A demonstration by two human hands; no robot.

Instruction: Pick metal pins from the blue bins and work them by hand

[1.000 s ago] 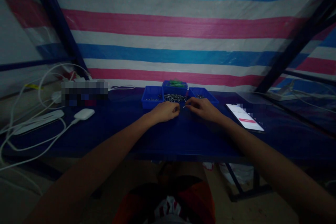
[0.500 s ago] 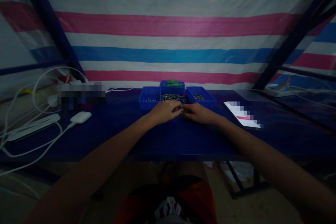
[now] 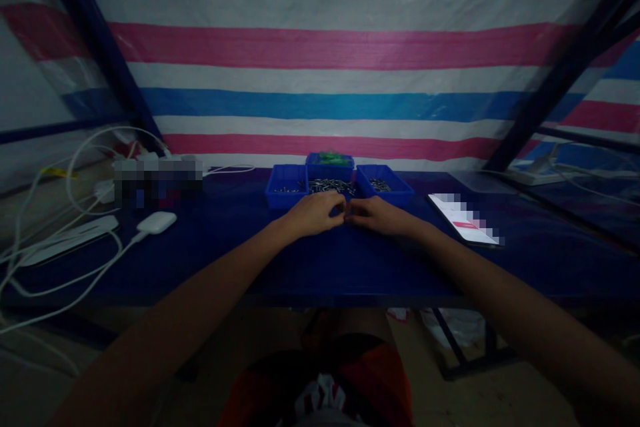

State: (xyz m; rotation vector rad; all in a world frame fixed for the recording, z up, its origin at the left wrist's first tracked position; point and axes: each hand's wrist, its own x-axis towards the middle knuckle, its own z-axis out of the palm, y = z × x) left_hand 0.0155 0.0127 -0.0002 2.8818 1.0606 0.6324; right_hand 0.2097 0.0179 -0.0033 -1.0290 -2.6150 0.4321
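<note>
My left hand (image 3: 315,212) and my right hand (image 3: 376,215) rest on the dark blue table (image 3: 320,260), fingertips pinched together and meeting at the middle. What they pinch is too small and dark to name. Just beyond them stand three blue trays: the left tray (image 3: 286,187) and the right tray (image 3: 384,185) hold small metal parts, and the far tray (image 3: 330,161) holds green pieces. A heap of small metal parts (image 3: 327,185) lies between the trays, right behind my fingers.
A phone (image 3: 466,219) with a lit screen lies to the right of my right hand. White cables, a power strip (image 3: 65,239) and a white charger (image 3: 157,221) occupy the left side. A striped tarp hangs behind the table.
My right hand moved left and closed in until its fingertips met the left hand's. The view shifted slightly.
</note>
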